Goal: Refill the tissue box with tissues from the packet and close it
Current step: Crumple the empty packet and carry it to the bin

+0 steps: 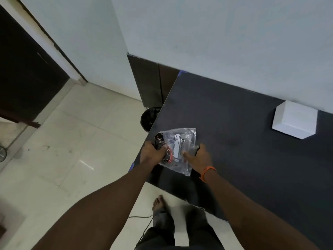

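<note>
A clear plastic packet (182, 141) with a white label lies near the left edge of the dark table (234, 123). My left hand (152, 153) grips a black box with red and white markings (159, 141) at the packet's left side. My right hand (200, 156), with an orange band at the wrist, holds the packet's right edge between thumb and fingers. The box is partly hidden by the packet and my fingers. I cannot tell whether tissues are inside the packet.
A white faceted box (295, 120) stands against the wall at the table's back right. A dark round bin (149, 117) sits on the pale tiled floor beside the table's left edge. A thin cable (142, 218) lies on the floor near my foot.
</note>
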